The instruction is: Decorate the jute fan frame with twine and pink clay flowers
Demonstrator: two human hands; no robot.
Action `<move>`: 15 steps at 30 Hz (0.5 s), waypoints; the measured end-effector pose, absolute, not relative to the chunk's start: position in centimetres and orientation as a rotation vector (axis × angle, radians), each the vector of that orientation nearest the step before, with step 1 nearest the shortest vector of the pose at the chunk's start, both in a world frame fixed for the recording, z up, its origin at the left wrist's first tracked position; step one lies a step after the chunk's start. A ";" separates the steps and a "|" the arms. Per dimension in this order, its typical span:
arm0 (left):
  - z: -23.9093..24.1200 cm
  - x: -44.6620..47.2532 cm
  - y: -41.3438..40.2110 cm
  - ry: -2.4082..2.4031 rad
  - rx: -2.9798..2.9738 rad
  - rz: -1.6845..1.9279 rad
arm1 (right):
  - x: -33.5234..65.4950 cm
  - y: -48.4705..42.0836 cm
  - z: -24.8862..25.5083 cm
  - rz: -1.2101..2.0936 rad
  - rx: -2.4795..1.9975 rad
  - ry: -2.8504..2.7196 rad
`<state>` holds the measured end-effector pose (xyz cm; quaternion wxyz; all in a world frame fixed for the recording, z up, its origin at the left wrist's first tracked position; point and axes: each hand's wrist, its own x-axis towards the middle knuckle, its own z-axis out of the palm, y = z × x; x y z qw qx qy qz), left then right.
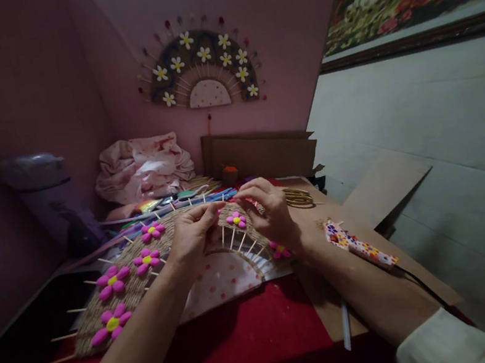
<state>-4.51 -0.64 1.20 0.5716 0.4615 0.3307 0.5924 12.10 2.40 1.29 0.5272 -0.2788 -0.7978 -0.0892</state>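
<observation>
A half-round fan (87, 327) wound with tan twine lies in front of me, its wooden sticks poking out along the curved edge. Bright pink flowers (112, 281) with yellow centres sit on the twine band, and a pale dotted piece (222, 279) fills the inner arc. Over the upper part of the fan, my left hand (193, 233) is closed in a pinch. My right hand (270, 211) faces it, thumb and fingertips also pinched together. Whatever is between the fingers is too small to make out. A bit of pink shows by the left fingertips.
At right, a glue gun in a flowered cover (362, 248) lies on cardboard (408, 271); a translucent stick (345, 326) is nearer. Behind are blue strips (221, 194), a crumpled pink cloth (146, 167) and a purple bottle (51, 202). A white-flowered fan (201, 51) hangs on the wall.
</observation>
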 end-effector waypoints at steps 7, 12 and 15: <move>0.9 -4.4 -0.5 0.706 0.991 1.413 | 11.0 1.7 0.8 -0.063 -0.555 -2.038; 1.1 -4.4 -0.7 0.699 1.012 1.423 | 10.9 2.1 0.6 0.043 -0.529 -2.044; 1.1 -4.5 -0.6 0.692 1.048 1.409 | 11.1 2.3 0.7 0.124 -0.526 -2.023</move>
